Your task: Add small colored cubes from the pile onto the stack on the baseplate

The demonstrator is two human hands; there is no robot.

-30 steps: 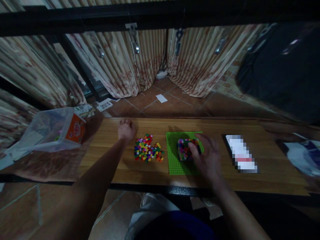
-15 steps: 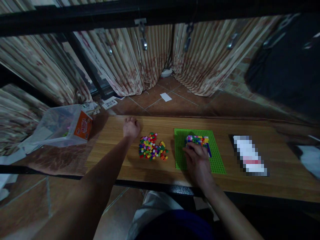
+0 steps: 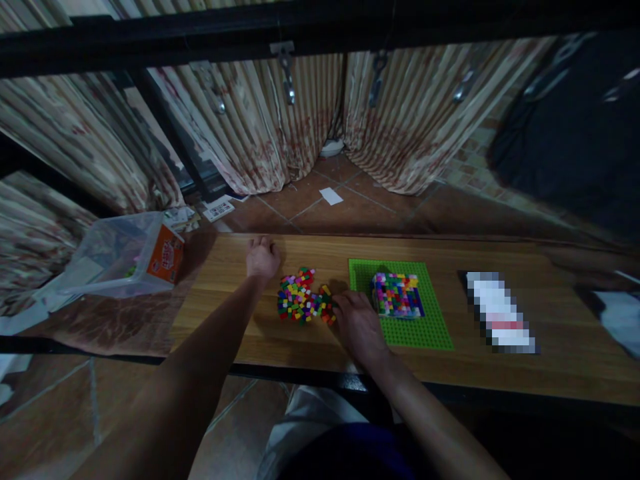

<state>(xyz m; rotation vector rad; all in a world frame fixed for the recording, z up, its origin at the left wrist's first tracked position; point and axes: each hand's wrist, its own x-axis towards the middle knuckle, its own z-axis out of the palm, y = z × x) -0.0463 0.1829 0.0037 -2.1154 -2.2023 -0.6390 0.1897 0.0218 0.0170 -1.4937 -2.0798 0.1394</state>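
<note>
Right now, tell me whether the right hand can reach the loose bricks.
Very likely yes: the right hand is at the right edge of the loose bricks, nothing visible blocks it, and the left hand lies apart from them, beyond their far left side.

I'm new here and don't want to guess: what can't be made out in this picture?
All in the head view:
Whether the right hand holds one of the loose bricks: too small and dark.
What, if anything, is under the left hand: hidden by the hand itself.
What the slab shows: covered by pixelation.
What the clear bin holds: blurred by its cloudy plastic.
The white item's full shape: cut off by the right edge.
</note>
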